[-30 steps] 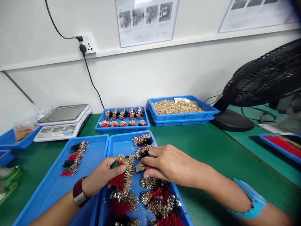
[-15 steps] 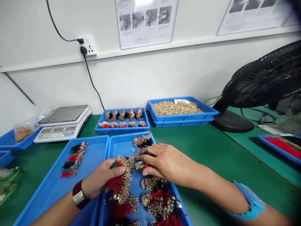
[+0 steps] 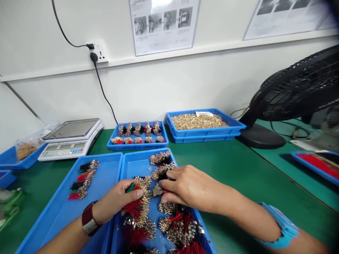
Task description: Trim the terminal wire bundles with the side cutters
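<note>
green workbench [image 3: 233, 165] past blue tray rim [image 3: 209, 234]

A head-worn camera looks forward and down across a green workbench [image 3: 238, 165], facing the white wall [image 3: 164, 88] along the bench's far edge. Seen from close above the bench's near side, the person's left hand [image 3: 113, 203] and right hand [image 3: 189, 188] fill the lower centre of the frame, nearest the lens, with both forearms entering from below.
</note>
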{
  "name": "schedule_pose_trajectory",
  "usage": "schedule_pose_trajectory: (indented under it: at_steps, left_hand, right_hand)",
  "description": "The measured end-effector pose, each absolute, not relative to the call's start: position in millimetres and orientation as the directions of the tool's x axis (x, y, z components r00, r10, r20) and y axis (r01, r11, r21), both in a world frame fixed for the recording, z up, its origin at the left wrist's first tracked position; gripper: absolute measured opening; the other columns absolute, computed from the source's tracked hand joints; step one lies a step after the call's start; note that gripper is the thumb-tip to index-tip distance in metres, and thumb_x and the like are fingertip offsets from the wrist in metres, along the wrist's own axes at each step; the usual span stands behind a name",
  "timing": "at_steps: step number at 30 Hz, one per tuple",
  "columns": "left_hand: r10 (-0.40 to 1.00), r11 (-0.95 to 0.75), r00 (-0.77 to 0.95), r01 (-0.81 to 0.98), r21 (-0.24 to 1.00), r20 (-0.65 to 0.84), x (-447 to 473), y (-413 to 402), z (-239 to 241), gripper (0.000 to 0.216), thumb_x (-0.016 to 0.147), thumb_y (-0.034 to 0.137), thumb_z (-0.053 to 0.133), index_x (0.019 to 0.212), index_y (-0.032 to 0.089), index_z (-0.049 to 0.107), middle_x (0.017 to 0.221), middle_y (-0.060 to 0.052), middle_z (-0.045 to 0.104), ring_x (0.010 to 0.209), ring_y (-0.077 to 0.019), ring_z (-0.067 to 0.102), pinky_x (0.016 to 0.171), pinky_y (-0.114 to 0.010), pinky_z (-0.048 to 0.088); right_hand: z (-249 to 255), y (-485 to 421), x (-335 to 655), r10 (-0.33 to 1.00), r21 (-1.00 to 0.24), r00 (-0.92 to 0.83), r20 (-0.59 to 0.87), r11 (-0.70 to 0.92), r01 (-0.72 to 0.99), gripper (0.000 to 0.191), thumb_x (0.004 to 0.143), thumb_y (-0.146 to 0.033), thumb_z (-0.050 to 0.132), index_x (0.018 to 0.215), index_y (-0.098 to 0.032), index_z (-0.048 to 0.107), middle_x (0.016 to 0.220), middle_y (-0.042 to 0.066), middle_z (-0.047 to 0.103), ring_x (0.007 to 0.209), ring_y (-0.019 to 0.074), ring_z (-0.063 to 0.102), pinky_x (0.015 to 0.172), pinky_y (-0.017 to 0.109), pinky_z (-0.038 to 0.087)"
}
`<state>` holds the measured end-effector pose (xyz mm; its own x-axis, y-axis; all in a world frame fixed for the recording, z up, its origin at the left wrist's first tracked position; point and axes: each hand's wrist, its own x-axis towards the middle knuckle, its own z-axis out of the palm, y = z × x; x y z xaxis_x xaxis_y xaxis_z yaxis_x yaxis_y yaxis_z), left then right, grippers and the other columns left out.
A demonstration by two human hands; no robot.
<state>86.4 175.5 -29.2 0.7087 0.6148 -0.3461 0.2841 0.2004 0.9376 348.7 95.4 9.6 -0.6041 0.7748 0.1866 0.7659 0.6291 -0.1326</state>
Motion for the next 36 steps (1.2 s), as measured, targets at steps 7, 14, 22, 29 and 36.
schedule_pose_trajectory:
  at_steps: [7,14,22,29,36]
  left_hand:
    - [0.554,0.239,0.752,0.268,0.933,-0.358,80.3,178.8,-22.8,0.052,0.077,0.059,0.081,0.102,0.014,0.070,0.074,0.000,0.067,0.051,-0.0088,0.049,0.045,-0.020,0.037]
    - [0.486,0.303,0.789,0.250,0.919,-0.375,79.7,178.1,-19.3,0.050,0.072,0.056,0.086,0.094,0.014,0.071,0.073,-0.003,0.067,0.066,-0.0170,0.063,0.061,-0.026,0.050]
    - [0.429,0.365,0.797,0.277,0.889,-0.425,77.2,180.9,-27.2,0.057,0.065,0.059,0.090,0.092,0.012,0.071,0.073,-0.002,0.067,0.049,-0.0080,0.051,0.043,-0.019,0.036]
    - [0.443,0.396,0.796,0.239,0.887,-0.412,79.7,179.8,-25.6,0.050,0.065,0.054,0.092,0.087,0.013,0.073,0.080,-0.004,0.071,0.066,-0.0138,0.062,0.068,-0.026,0.050]
    - [0.491,0.317,0.804,0.193,0.929,-0.335,79.5,179.7,-25.7,0.046,0.074,0.053,0.087,0.094,0.014,0.074,0.086,-0.004,0.073,0.075,-0.0172,0.064,0.076,-0.029,0.050]
  right_hand:
    - [13.7,95.2,350.5,0.770,-0.121,-0.597,0.224,0.630,0.767,0.051,0.107,-0.058,0.034,0.095,-0.019,0.064,0.077,0.003,0.058,0.068,0.0168,0.048,0.061,0.033,0.029]
    - [8.6,95.2,347.9,0.759,-0.103,-0.611,0.224,0.642,0.760,0.052,0.105,-0.062,0.037,0.100,-0.019,0.066,0.082,0.004,0.057,0.072,0.0186,0.049,0.064,0.034,0.033]
    - [8.1,97.2,345.4,0.723,-0.146,-0.650,0.233,0.687,0.712,0.054,0.105,-0.061,0.037,0.105,-0.017,0.068,0.079,0.004,0.057,0.072,0.0185,0.049,0.065,0.034,0.034]
    - [8.7,94.4,344.8,0.731,-0.150,-0.654,0.193,0.681,0.717,0.051,0.106,-0.059,0.038,0.098,-0.018,0.066,0.076,0.003,0.058,0.068,0.0165,0.049,0.061,0.033,0.030]
    - [13.9,91.4,345.4,0.763,-0.169,-0.618,0.190,0.645,0.745,0.047,0.106,-0.058,0.039,0.097,-0.019,0.065,0.076,0.002,0.059,0.067,0.0160,0.050,0.059,0.033,0.028]
